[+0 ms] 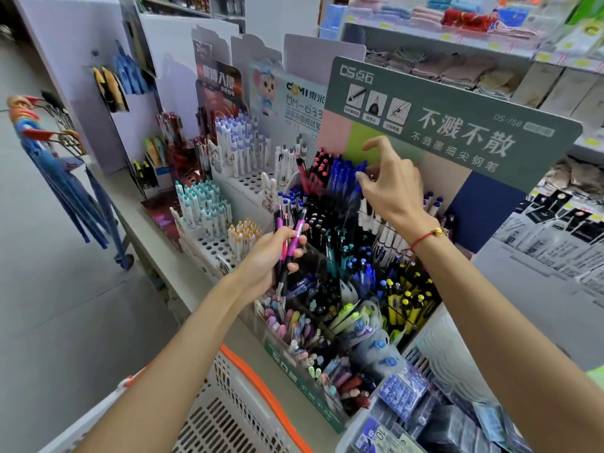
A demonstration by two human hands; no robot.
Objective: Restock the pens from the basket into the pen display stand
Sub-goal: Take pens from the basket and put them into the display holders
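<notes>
Pens (pixel 289 248) with glossy purple and pink barrels and black rubbery fronts sit bunched in the left hand (pixel 268 259), whose fingers curl round them tips-down over the front rows of the pen display stand (pixel 353 289). This stand is a tiered rack of clear compartments packed with slim plastic pens sorted by colour, backed by a matte green cardboard header (pixel 457 116) printed in white. It stands on a pale grey counter (pixel 163 256) that runs away along a shop aisle, near the counter's front edge, beside white perforated racks (pixel 212 246) holding stubby capped pens. The right hand (pixel 389 188), a red cord at its wrist, reaches to the back row, with its grip a thumb-and-fingertip pinch at the tops of the blue pens (pixel 346 173); what it holds there is too blurred to tell. Below the forearms lies the basket (pixel 228 416), slotted white plastic with an orange rim. Folded cloths fill the shelves (pixel 441 60) behind, above smooth grey flooring.
</notes>
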